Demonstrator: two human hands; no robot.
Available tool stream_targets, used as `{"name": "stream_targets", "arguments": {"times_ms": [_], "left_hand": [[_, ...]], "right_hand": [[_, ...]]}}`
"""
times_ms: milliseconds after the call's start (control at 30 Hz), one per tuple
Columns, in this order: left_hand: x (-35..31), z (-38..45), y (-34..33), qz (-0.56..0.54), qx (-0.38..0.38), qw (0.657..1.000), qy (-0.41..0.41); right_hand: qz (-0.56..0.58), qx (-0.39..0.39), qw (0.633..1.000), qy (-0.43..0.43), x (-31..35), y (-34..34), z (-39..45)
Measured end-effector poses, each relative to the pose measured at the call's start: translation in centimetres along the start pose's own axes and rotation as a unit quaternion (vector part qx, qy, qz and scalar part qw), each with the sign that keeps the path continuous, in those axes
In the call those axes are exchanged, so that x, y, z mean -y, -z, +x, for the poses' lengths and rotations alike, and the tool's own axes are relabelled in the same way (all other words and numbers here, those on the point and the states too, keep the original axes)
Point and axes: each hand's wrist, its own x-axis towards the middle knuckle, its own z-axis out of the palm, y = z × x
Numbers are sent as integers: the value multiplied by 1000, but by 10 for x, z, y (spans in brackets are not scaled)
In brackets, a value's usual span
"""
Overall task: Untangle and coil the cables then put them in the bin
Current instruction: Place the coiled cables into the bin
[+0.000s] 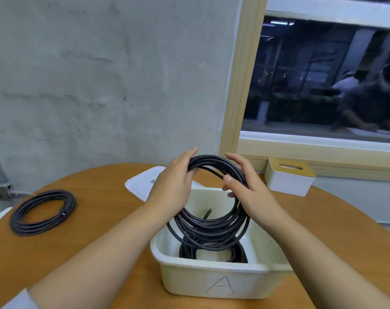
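Note:
A black coiled cable [212, 230] hangs upright over the white bin [212, 277] marked "A". My left hand [176, 181] grips the coil's upper left side. My right hand [243, 186] holds the upper right side, thumb pressed on the strands. The coil's lower loops dip into the bin. Another black coil [238, 255] lies on the bin's floor, partly hidden. A third coiled cable [42, 211] rests flat on the wooden table [100, 230] at the left.
The bin's white lid [138, 186] lies on the table behind my left hand. A white tissue box with a wooden top [290, 176] stands at the back right by the window. A concrete wall runs behind the round table.

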Motion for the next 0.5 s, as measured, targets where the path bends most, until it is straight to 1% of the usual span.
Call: {"name": "stream_targets", "arguments": {"times_ms": [133,233,367,433,500], "left_hand": [[5,-3,-30,25,64,997,32],[14,-9,-47,64,142,986,59],[25,-19,-59,113,270,951,96],[29,-23,-62,136,313,935,97],[30,-25,-63,149,338,925,92]], "right_hand": [[-55,-1,997,-48,-20,8,-5],[-77,14,991,-106,-39,7,-6],[-112,77,975,-176,-65,2,-5],[-141,112,967,-181,-72,0,-5],[-170,146,960,-170,-75,-2,-6]]}}
